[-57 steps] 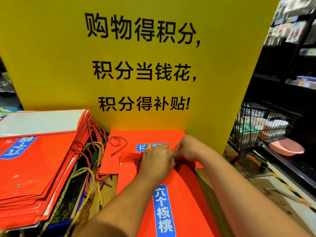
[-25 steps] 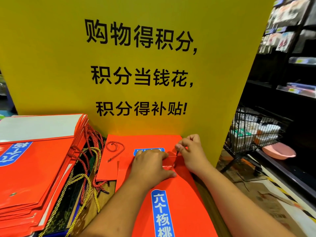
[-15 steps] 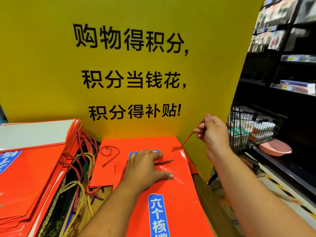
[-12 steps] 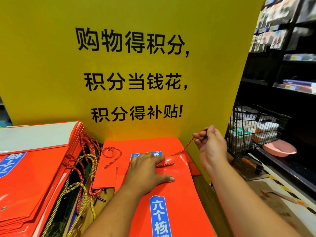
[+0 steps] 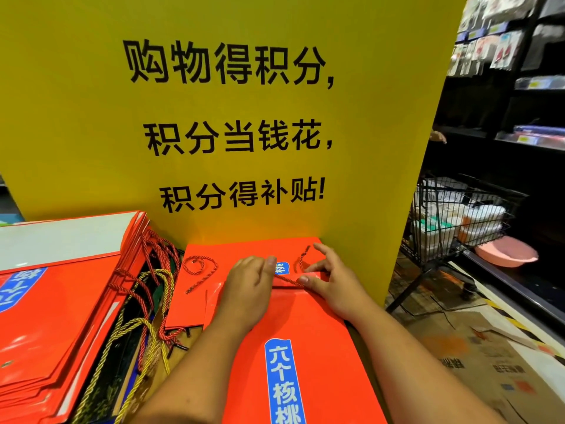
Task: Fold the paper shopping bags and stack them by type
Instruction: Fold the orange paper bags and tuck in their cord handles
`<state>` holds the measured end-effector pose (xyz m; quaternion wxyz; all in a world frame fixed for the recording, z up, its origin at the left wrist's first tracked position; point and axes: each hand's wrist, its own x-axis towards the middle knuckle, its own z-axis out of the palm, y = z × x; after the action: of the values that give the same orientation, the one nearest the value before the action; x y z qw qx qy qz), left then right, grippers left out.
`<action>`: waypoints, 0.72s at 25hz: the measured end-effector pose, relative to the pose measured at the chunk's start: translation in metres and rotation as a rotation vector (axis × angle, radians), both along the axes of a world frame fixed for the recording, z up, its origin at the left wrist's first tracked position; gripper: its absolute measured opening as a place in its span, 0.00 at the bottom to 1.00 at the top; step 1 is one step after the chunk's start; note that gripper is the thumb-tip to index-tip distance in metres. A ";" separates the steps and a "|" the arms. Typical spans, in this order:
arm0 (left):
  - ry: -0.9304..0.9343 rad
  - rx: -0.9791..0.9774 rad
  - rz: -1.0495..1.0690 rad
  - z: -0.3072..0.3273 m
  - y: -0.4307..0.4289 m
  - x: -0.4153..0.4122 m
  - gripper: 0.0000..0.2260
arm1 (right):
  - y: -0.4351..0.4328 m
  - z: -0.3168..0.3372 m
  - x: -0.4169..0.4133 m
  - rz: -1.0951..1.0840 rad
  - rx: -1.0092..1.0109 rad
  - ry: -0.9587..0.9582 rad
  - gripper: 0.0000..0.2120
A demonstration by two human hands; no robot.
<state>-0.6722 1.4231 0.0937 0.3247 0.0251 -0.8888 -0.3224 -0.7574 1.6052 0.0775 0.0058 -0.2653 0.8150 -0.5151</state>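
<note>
A flat orange paper bag (image 5: 293,325) with a blue label lies lengthwise in front of me. My left hand (image 5: 247,289) presses flat on its top edge. My right hand (image 5: 333,280) pinches the bag's red rope handle (image 5: 289,280) between thumb and forefinger at that same edge. The rope runs from my left thumb to my right thumb, and its free end curls up past my fingers. A second flat orange bag (image 5: 244,250) lies beneath and behind the first one, with a loose red rope (image 5: 200,267) on it. A stack of flat orange bags (image 5: 61,301) sits at the left.
A tall yellow sign board (image 5: 226,117) stands right behind the bags. Red and gold rope handles (image 5: 146,325) tangle between the stack and my bag. At the right are a wire basket cart (image 5: 458,215), a pink basin (image 5: 507,250), dark shelves and cardboard (image 5: 489,371) on the floor.
My right hand, which had pulled the red rope up and out to the right, has come back down to the bag's top edge with the rope. My left hand stays pressed on the bag.
</note>
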 end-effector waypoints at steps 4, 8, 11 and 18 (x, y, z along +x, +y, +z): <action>-0.001 0.788 0.003 0.026 0.003 0.016 0.24 | -0.002 -0.004 -0.005 -0.025 0.122 0.074 0.29; 0.212 1.388 -0.136 0.047 0.000 0.027 0.16 | -0.006 -0.007 -0.008 -0.046 0.227 0.210 0.14; 0.374 1.634 -0.202 0.048 -0.006 0.030 0.16 | -0.006 -0.007 -0.009 -0.056 0.176 0.171 0.11; 0.433 1.505 -0.317 0.030 -0.021 0.016 0.12 | -0.008 0.015 0.003 -0.289 0.203 0.050 0.19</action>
<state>-0.6561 1.4020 0.1236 0.3364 0.0479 -0.3427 -0.8759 -0.7544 1.5975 0.0926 -0.0620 -0.1561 0.8925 -0.4186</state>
